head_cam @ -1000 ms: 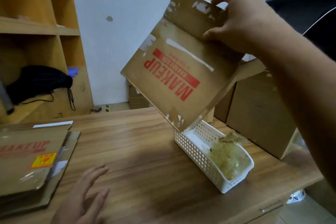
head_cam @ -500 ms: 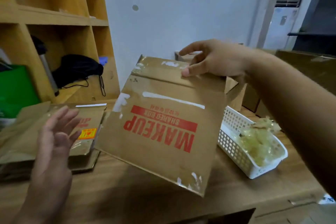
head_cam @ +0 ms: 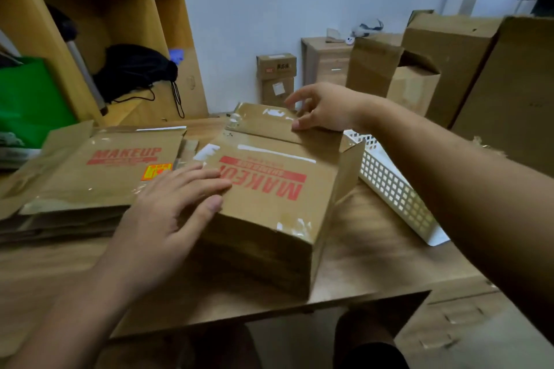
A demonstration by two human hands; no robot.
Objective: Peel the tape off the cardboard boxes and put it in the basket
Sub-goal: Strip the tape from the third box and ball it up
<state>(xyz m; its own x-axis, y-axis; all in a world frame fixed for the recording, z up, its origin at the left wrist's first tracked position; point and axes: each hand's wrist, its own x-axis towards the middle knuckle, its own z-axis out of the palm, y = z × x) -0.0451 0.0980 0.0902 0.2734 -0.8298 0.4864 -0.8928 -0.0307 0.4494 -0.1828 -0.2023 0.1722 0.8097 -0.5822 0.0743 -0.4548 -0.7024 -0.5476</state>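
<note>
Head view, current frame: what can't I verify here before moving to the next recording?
1. Basket interior: head view, hidden by the right forearm and the raised side flap of the box; any tape inside is unseen.
2. Right hand: head view, motion blur; whether it pinches tape on the far flap is unclear.
3. Small print beside MAKEUP on the box: head view, blurred.
4. Flattened boxes: head view, cut off by the left edge.
</note>
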